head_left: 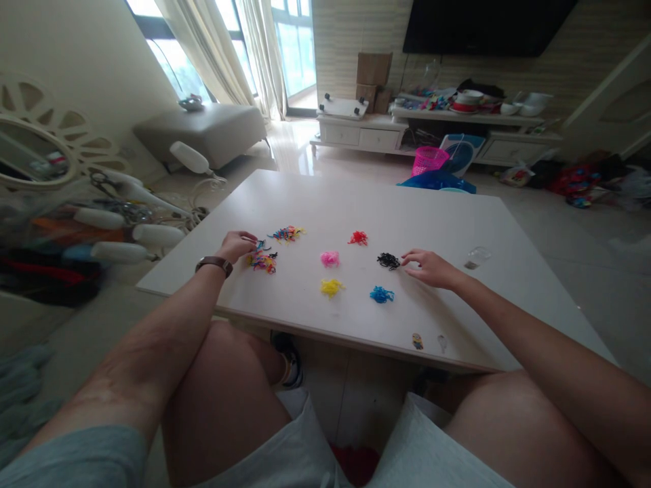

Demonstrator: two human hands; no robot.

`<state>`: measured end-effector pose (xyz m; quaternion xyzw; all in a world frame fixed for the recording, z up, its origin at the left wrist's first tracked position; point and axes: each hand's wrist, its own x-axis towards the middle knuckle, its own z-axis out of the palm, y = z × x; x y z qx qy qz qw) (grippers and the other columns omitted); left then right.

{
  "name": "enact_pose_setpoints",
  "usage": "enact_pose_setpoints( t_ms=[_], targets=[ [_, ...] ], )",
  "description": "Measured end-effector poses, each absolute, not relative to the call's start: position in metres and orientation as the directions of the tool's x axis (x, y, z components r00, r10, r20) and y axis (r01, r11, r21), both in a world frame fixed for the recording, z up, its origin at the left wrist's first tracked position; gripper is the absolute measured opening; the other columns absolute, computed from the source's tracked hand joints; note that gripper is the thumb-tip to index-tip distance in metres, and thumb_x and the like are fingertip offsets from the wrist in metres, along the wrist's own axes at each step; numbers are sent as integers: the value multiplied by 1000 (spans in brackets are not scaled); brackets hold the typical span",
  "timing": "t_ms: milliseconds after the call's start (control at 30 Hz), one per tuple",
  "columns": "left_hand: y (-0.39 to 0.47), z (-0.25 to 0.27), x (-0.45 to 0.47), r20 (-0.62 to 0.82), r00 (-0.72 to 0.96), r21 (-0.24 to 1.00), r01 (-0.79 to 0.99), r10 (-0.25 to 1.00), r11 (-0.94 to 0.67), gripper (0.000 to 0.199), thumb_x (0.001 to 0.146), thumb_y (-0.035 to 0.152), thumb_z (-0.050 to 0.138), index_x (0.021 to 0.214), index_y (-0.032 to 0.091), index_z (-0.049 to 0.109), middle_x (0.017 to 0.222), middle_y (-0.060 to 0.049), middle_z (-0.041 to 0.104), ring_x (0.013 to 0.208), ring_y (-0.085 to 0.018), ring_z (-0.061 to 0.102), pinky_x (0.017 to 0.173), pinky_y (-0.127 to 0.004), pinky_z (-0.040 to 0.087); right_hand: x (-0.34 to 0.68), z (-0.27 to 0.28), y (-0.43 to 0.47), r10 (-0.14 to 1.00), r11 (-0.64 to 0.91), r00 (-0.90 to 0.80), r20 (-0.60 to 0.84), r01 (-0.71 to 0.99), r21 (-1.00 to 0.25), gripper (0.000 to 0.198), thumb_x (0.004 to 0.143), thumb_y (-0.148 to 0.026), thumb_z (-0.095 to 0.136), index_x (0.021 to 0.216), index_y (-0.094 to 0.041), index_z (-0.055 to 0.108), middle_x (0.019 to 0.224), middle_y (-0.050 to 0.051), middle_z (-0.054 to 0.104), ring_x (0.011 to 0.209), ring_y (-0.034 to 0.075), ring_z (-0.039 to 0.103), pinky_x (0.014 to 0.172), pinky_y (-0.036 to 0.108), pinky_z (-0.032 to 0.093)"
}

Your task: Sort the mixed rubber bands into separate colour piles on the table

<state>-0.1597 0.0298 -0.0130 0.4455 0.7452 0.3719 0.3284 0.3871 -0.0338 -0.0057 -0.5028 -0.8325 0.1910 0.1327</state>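
At the left, my left hand (238,245), with a dark-strapped watch (214,265) at the wrist, has its fingers bent together on a few dark and blue bands at the edge of a mixed-colour pile of small rubber bands (263,261). Just behind lies another mixed pile (287,234). My right hand (427,268) is beside a black pile of bands (388,261), thumb and fingers apart and nothing visible between them. Between the hands sit single-colour piles: red (359,238), pink (329,259), yellow (331,288) and blue (381,294).
The white table (315,196) carries a small clear plastic piece (477,256) at right. A small yellow cartoon figure (417,341) and a clear piece (442,343) lie near the front edge. Beyond the table stand a pink basket (430,160) and a low cabinet (356,133).
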Motion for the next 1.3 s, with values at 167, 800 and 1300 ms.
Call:
enact_pose_setpoints(
  t_ms=[167,800,1300],
  targets=[
    [34,-20,-167,-139,-354,878,389,925,280,32,42,8,76,73,13,69,66,-5,68,64,-17,63,59,-27,52,387,-5,-35,887,421,-461,30,781,-462,20,83,-29,59,93,-23,75,119,8,70,108,25,67,96,39,54],
    [30,-13,-160,-117,-411,883,373,904,284,34,41,6,79,71,14,67,70,-3,66,67,-18,63,61,-28,54,386,-2,-35,887,422,-461,29,783,-458,19,83,-28,59,90,-23,76,117,8,71,106,25,68,97,39,54],
    [26,-23,-169,-146,-279,850,455,949,265,36,42,16,79,78,15,74,76,-5,72,61,-15,59,51,-23,43,390,-8,-33,878,428,-478,19,769,-475,21,84,-30,58,93,-23,76,120,8,69,109,26,66,97,40,55]
  ],
)
